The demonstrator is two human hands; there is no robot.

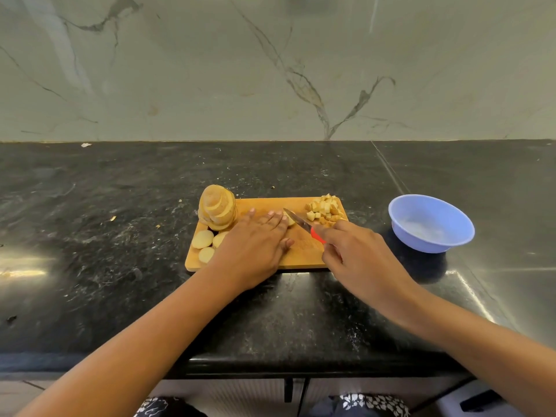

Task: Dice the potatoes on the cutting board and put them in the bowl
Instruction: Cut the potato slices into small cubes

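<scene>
One potato slice [290, 220] under left hand [255, 245], knife [297, 220] alongside

I note a black speckled stone bench [120, 266], backed by a pale, grey-veined marble wall [210, 70]. One white scrap [86, 145] lies at the wall's foot, left. Cabinet fronts [240, 392] show below the edge.

Kitchen: stone countertop [120, 206], cutting board [301, 257].
</scene>
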